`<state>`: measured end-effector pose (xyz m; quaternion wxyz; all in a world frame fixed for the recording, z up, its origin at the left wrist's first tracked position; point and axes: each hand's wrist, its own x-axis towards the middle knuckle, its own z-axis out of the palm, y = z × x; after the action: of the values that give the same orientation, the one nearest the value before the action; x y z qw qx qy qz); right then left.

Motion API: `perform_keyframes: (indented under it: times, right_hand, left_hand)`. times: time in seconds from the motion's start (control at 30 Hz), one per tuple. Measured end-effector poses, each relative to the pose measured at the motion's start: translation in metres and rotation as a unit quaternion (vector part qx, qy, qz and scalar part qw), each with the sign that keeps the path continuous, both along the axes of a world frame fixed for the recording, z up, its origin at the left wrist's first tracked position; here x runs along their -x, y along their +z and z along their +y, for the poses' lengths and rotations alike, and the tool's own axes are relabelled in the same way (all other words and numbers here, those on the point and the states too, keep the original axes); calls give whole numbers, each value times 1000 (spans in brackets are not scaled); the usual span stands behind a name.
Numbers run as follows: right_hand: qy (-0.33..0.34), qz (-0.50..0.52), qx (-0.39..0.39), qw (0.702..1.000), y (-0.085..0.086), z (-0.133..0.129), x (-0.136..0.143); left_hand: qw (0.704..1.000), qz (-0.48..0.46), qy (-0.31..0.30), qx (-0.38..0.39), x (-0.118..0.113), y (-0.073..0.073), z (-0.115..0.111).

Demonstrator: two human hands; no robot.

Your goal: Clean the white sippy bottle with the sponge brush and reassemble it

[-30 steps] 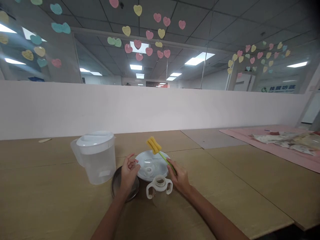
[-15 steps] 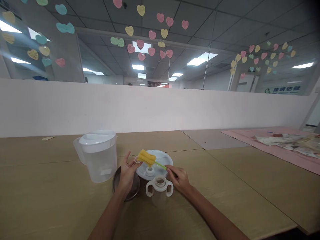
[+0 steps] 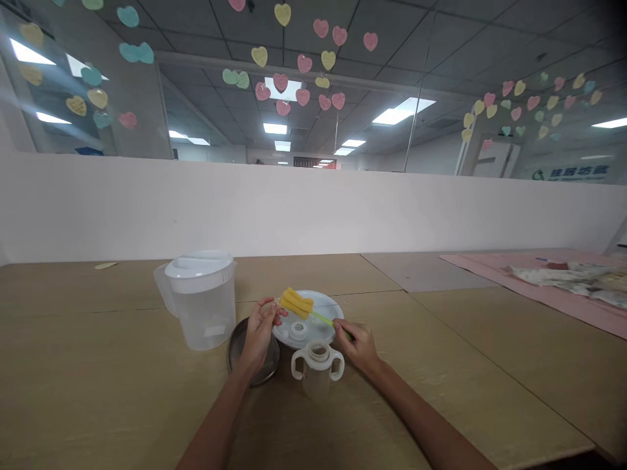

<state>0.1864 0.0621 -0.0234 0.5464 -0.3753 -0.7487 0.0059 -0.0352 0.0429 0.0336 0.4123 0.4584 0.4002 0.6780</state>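
R hand (image 3: pixel 359 341) grips green handle of sponge brush (image 3: pixel 296 303), yellow head over white plate (image 3: pixel 323 302). L hand (image 3: pixel 259 326) pinches small clear part at sponge tip; can't tell what. Two-handled bottle (image 3: pixel 317 365) just in front, pitcher (image 3: pixel 202 299) to the left, metal dish (image 3: pixel 235 343) under L wrist.

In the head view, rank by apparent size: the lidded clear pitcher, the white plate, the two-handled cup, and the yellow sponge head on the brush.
1. lidded clear pitcher
2. white plate
3. two-handled cup, nearer the camera, so its true size against the plate is unsure
4. yellow sponge head
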Motion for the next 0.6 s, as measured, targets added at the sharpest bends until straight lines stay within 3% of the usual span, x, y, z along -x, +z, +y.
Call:
perform_keyframes:
  times: [0.17, 0.27, 0.6]
  right_hand:
    - [-58, 0, -26, 998, 2, 1, -1]
    - [-71, -8, -43, 996, 2, 2, -3]
    - [-3, -80, -60, 995, 1, 2, -1]
  left_hand:
    - [1000, 5, 21, -9, 3, -3, 5]
    - [999, -37, 1, 1, 4, -5, 8]
    - [990, -136, -23, -7, 3, -2, 5]
